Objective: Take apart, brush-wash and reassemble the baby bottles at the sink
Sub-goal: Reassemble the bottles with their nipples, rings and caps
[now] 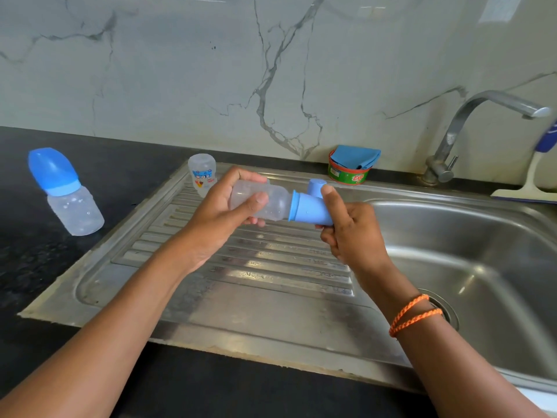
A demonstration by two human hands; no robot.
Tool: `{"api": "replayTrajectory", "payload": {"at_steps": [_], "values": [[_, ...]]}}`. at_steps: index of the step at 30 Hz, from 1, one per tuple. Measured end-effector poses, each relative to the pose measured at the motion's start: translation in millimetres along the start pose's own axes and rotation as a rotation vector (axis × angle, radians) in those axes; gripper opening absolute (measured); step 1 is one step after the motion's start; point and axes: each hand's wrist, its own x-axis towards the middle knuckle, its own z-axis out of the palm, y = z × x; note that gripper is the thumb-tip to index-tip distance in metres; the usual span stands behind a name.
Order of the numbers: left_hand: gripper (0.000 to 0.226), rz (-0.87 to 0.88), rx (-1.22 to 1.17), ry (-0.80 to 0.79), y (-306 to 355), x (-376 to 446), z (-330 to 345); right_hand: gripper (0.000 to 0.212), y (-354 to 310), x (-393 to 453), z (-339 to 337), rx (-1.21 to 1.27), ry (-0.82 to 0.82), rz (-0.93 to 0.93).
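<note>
Left hand: fingers and thumb curled round the clear body of a baby bottle, grasping it firmly. The bottle lies roughly level in the air above the ribbed drainboard, its base toward the left hand and its top toward the right.

Right hand: wrapped round the blue cap on that bottle's top, thumb lying over the upper side, remaining fingers curled beneath. Whether the cap sits fully seated cannot be told.

Just behind the right thumb: a second blue piece, partly hidden by the thumb and the cap; it looks like an upturned cup, its exact nature unclear.

Behind the left hand, on the drainboard's far edge: a small clear bottle body with a printed blue label, lower part hidden by the fingers; print too small to read.

Well to the left of the left hand, on the dark surface: a capped bottle, upright, blue dome on top, droplets inside.

Beyond the right hand, against the marble wall: a green tub with a blue cloth folded into it. Right of that hand: sink basin, its drain partly covered by the right wrist, which bears an orange thread band. Tap at far right; a white wiper with a blue handle is cut off by the frame edge.
</note>
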Motion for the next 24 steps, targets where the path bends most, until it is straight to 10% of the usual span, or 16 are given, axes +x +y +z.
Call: {"api": "replayTrajectory", "payload": {"at_steps": [10, 18, 24], "values": [[0.055, 0.194, 0.682, -0.113, 2, -8, 20, 0.018, -2, -4, 6, -0.107, -0.152, -0.329], [0.032, 0.222, 0.929, 0.002, 1, -12, 29, 0.031, -6, -5, 0, -0.297, -0.184, -0.339], [0.037, 0.304, 1.012, -0.034, 3, -14, 33, 0.082, -9, -7, 2, -0.440, -0.031, -0.273]]}}
